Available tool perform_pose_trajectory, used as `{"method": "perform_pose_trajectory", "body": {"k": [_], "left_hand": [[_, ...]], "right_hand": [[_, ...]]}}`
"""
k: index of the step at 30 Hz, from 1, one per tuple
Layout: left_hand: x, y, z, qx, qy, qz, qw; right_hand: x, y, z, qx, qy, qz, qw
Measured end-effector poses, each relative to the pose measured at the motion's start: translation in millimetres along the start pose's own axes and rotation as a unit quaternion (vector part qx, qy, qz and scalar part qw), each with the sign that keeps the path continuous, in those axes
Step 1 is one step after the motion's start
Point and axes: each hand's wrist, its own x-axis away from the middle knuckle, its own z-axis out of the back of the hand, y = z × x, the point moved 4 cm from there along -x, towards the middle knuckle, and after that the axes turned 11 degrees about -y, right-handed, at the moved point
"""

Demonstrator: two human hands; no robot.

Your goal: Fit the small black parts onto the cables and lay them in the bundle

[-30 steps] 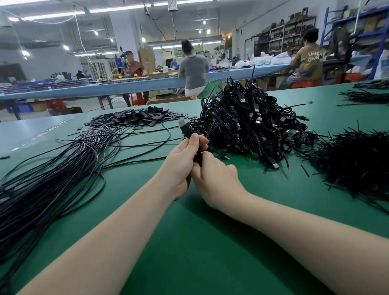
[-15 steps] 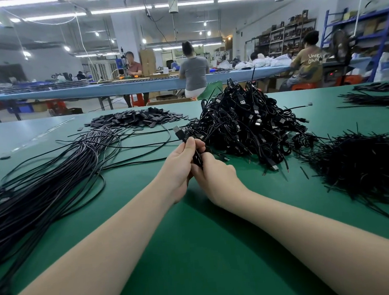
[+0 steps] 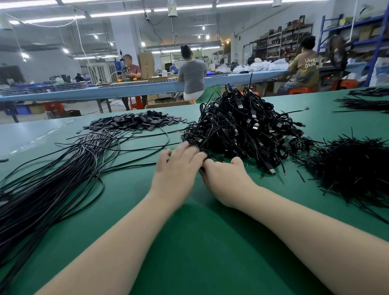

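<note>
Both bare forearms reach up from the bottom of the frame and meet at the centre of the green table (image 3: 198, 253). The left hand (image 3: 178, 167) lies with its back to the camera, fingers stretched forward and slightly spread, the fingertips (image 3: 185, 145) touching the lower left edge of the tangled heap of USB cables (image 3: 246, 128); it is blurred, and nothing shows gripped in it. The right hand (image 3: 224, 180) sits just beside it on the right, thumb (image 3: 237, 161) raised, its fingers curled under and closed on a dark cable piece (image 3: 202, 169) that peeks out where the two hands touch; what exactly that piece is cannot be told. The heap of coiled cables with silver plug ends fills the centre of the frame just above the hands. At the left, a long bundle of straight black cables (image 3: 40, 196) fans from the lower left edge up toward the middle, with a few loose loops reaching toward the hands. Above it, at upper centre-left, lies a flat pile of small black parts (image 3: 135, 122). At the right edge sits a bristly mound of thin black ties (image 3: 360, 170), and more dark strands (image 3: 373, 103) lie at the far right. Beyond the table, three seated workers (image 3: 192, 74) sit at a long blue bench (image 3: 90, 91).
</note>
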Motion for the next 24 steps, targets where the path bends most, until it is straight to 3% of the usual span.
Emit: {"method": "perform_pose_trajectory", "body": {"k": [4, 6, 8, 10, 13, 15, 17, 19, 20, 22, 24], "left_hand": [[0, 6, -3, -0.114, -0.075, 0.005, 0.991], [-3, 12, -3, -0.087, -0.129, -0.017, 0.988], [-4, 17, 0, 0.016, -0.162, -0.032, 0.986], [-3, 21, -1, 0.169, -0.209, -0.031, 0.963], [-10, 29, 2, 0.386, -0.222, 0.001, 0.895], [-10, 31, 6, 0.412, -0.194, -0.01, 0.89], [-4, 22, 4, 0.366, -0.156, -0.001, 0.917], [3, 4, -2, 0.291, -0.126, 0.042, 0.948], [6, -5, -5, 0.29, -0.114, 0.079, 0.947], [6, -14, -8, 0.323, -0.095, 0.132, 0.932], [4, -9, -8, 0.308, -0.097, 0.128, 0.938]], "right_hand": [[3, 6, 6, 0.049, -0.065, 0.055, 0.995], [6, 10, 22, 0.137, -0.025, 0.094, 0.986], [12, 15, 41, 0.276, 0.044, 0.143, 0.95], [21, 23, 51, 0.355, 0.078, 0.191, 0.912], [27, 39, 63, 0.354, 0.126, 0.253, 0.892], [28, 46, 71, 0.354, 0.147, 0.258, 0.887], [24, 65, 81, 0.341, 0.082, 0.178, 0.919], [22, 104, 95, 0.272, -0.044, 0.032, 0.961], [25, 126, 101, 0.251, -0.111, -0.035, 0.961], [40, 164, 108, 0.25, -0.246, -0.143, 0.925], [58, 192, 107, 0.257, -0.345, -0.199, 0.881]]}}
